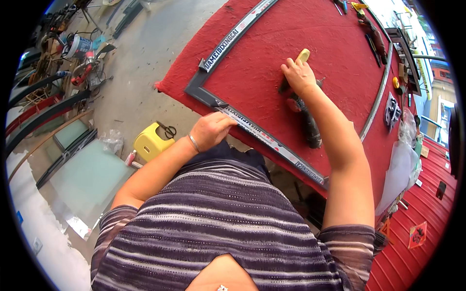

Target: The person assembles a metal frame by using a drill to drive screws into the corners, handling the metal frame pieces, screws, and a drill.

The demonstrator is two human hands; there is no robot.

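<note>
A dark grey metal frame [196, 86] lies along the near left edge of a red-covered table, with white printed protective film [262, 136] on its bars. My left hand [211, 131] is at the near bar close to the corner, thumb and fingers pinched at the film's edge. Over the middle of the table, my right hand [298, 75] is closed round a small tool with a pale yellow handle [303, 55]; its other end is hidden. Under my right wrist a dark cordless drill [309, 123] lies on its side, partly covered by my arm.
The red table cover [257, 63] reaches right to a long curved metal strip [376, 114]. Beyond my right hand lie another power tool [378, 41] and small hand tools. On the floor at left stand a yellow container [151, 142], glass panes [90, 169] and a bucket [78, 46].
</note>
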